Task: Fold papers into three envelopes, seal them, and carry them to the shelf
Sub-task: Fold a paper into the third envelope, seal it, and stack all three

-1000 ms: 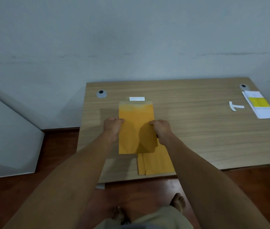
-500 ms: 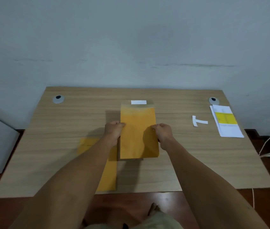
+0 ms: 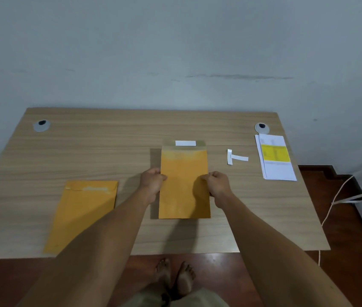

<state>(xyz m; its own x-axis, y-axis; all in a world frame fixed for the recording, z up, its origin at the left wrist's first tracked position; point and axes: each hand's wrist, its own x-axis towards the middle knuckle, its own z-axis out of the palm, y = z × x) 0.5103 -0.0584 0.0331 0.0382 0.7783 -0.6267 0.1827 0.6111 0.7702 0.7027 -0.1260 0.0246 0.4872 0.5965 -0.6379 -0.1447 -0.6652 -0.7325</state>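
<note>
Both hands, left hand (image 3: 152,181) and right hand (image 3: 217,183), pinch the envelope (image 3: 184,185) at mid-edge, fingers clamped. Likely light and floppy; its long edges suit holding.

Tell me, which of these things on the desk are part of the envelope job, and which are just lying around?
Part of the job:
- envelope held by the left hand and right hand
- second envelope lying flat to the left
- stack of papers
- white strip at the held envelope's flap
- two peeled strips, probably

Just lying about:
- white cable on the floor
- desk grommets
</note>
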